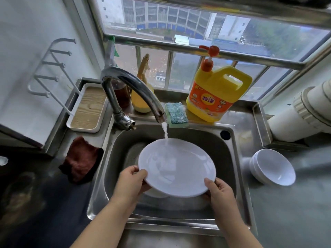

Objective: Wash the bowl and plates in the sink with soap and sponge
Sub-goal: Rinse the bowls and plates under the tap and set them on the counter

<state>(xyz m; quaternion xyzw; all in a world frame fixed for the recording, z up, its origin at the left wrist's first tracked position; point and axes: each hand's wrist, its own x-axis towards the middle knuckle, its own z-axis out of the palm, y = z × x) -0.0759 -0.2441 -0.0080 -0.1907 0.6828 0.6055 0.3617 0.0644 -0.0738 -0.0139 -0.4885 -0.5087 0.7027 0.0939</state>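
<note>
I hold a white plate (pixel 177 165) over the steel sink (pixel 232 169), tilted up toward me. My left hand (pixel 131 181) grips its near-left rim and my right hand (pixel 219 191) grips its near-right rim. Water runs from the curved tap (pixel 129 86) onto the plate's far edge. Another white dish (pixel 155 193) lies partly hidden under the plate. A blue-green sponge (pixel 176 114) rests on the sink's back ledge beside the yellow soap jug (pixel 216 97). White bowls (pixel 274 167), stacked, stand on the counter to the right.
A dark red cloth (pixel 80 161) lies on the sink's left edge. Behind it a white tray with a wooden base (pixel 87 108) holds a wire rack. Bottles (pixel 141 93) stand behind the tap, before the window. White pipes (pixel 304 111) run at right.
</note>
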